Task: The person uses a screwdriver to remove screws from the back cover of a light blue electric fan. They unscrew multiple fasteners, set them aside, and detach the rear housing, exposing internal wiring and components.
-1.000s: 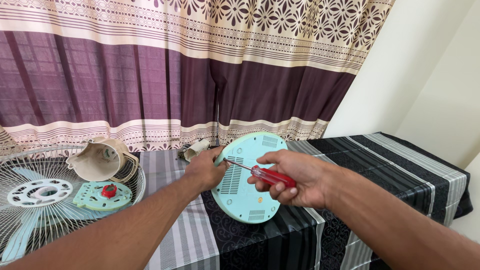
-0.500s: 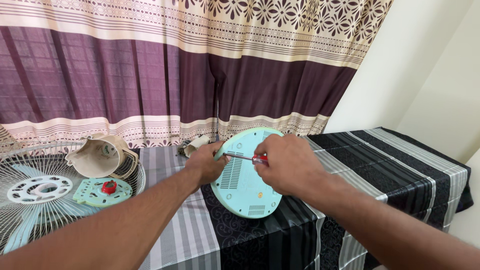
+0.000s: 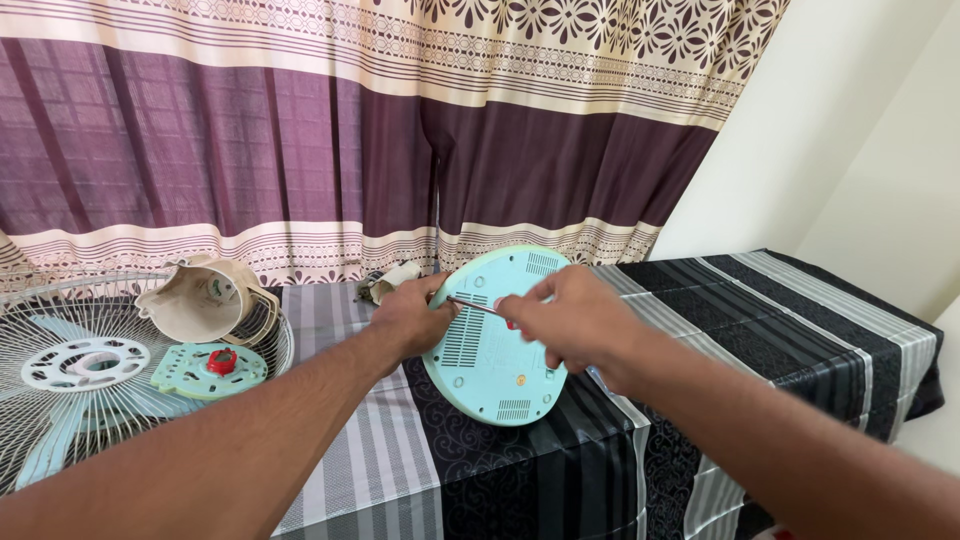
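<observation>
A round pale-green fan base cover (image 3: 492, 372) stands tilted on its edge on the table, its vented underside facing me. My left hand (image 3: 412, 316) grips its upper left rim. My right hand (image 3: 568, 318) is closed around a red-handled screwdriver (image 3: 478, 306); only a sliver of the red handle shows. The metal shaft points left, and its tip meets the cover near my left thumb.
At the left a white wire fan guard (image 3: 60, 420) holds a beige motor housing (image 3: 205, 298), a white ring and a pale-green plate with a red knob (image 3: 221, 361). A small beige part (image 3: 392, 280) lies behind the cover. Black-and-grey striped cloth (image 3: 760, 310) covers the table; curtain behind.
My right hand has rolled over the screwdriver, so the red handle, plainly seen a second ago, is now nearly hidden. The cover and my left hand have stayed put.
</observation>
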